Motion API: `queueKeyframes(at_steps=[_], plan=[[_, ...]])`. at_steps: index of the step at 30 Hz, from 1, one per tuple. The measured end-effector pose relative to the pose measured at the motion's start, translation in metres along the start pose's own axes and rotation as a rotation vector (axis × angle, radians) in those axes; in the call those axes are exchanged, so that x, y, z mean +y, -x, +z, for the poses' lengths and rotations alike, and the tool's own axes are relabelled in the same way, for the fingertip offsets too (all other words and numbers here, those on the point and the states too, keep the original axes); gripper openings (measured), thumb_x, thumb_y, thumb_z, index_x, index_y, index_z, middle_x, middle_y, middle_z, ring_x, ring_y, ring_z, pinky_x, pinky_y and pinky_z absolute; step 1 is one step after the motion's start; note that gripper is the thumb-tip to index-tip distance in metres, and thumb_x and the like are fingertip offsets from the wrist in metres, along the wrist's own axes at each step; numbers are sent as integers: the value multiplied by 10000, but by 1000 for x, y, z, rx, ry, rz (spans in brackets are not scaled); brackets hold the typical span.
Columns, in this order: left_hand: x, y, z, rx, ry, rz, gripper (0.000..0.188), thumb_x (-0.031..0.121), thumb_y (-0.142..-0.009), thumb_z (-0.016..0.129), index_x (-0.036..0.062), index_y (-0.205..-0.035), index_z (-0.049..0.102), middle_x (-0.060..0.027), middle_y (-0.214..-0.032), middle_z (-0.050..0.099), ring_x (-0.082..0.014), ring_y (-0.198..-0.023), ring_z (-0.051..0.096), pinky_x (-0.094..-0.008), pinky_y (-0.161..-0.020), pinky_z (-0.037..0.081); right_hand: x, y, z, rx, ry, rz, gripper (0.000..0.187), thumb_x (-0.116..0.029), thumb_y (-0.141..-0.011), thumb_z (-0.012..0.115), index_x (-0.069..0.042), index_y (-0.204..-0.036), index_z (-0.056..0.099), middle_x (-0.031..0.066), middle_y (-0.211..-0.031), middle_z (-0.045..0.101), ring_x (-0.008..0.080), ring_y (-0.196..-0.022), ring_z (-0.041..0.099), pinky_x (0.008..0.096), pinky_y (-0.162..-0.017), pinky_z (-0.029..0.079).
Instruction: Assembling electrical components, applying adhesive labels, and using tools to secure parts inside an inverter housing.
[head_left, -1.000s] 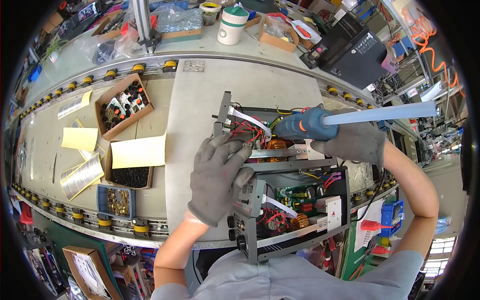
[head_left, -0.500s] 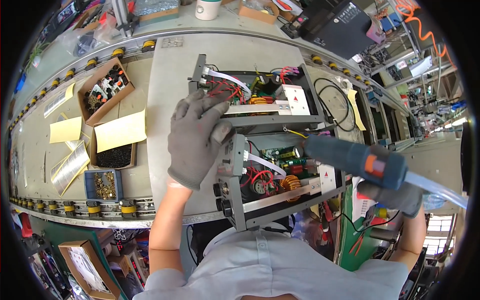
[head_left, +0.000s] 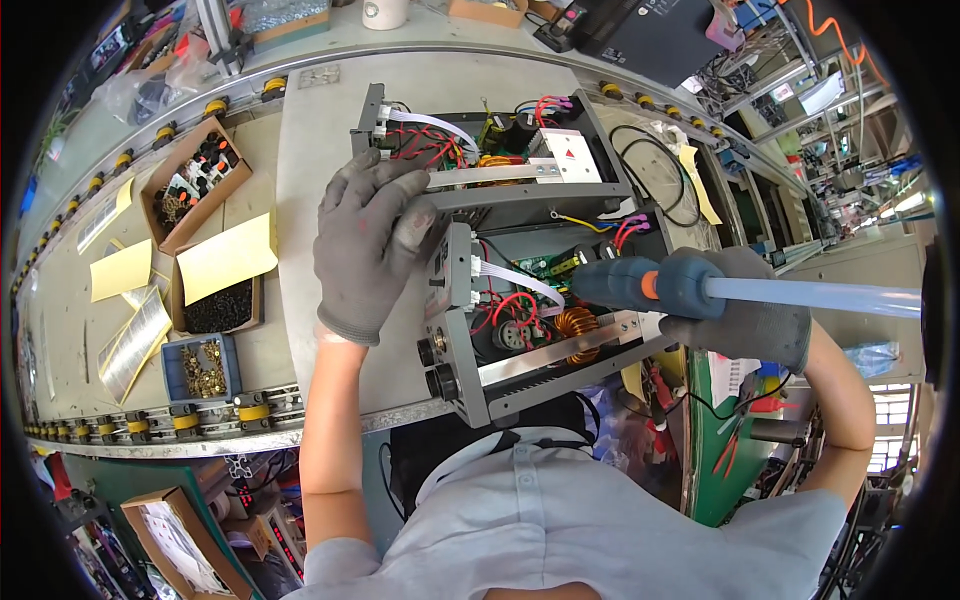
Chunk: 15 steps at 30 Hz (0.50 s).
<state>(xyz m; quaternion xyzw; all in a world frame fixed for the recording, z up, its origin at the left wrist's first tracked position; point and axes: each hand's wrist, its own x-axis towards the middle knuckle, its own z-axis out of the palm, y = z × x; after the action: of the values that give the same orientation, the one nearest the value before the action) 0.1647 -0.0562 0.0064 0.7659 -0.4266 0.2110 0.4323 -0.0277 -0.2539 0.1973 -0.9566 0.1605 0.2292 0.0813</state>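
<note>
Bright, even light fills the view (straight edges bow toward a black rim).

Two gloved hands [head_left: 365, 245], one glue gun [head_left: 640, 285], two open metal cases [head_left: 530, 197]; on the bench [head_left: 60, 320] leftward, two cardboard boxes [head_left: 213, 213], one blue tray [head_left: 174, 372], perhaps five overlapping sheets [head_left: 120, 272].

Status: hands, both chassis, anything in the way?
Left grip at panel end of far open chassis. Right grip holding glue gun over near open chassis. Its interior partly hidden by glue gun.
</note>
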Motion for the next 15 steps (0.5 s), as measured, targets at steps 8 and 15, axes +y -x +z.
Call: queueKeyframes(at_steps=[8, 15], plan=[[-1, 1, 0, -1, -11, -14, 340, 343, -881, 535, 61, -1042, 638, -117, -1072, 605, -374, -1120, 484, -419, -959, 377, -3, 1, 16, 76, 25, 6, 377, -229, -657, 739, -70, -968, 595, 135, -736, 638, 323, -704, 639, 378, -653, 515], [-1, 1, -1, 7, 12, -17, 322, 327, -877, 548, 69, -1047, 638, -115, -1074, 604, -369, -1123, 485, -411, -958, 376, -7, 7, 27, 143, 161, 21, 379, -263, -651, 756, -79, -925, 570, 121, -674, 619, 331, -641, 624, 390, -605, 506]])
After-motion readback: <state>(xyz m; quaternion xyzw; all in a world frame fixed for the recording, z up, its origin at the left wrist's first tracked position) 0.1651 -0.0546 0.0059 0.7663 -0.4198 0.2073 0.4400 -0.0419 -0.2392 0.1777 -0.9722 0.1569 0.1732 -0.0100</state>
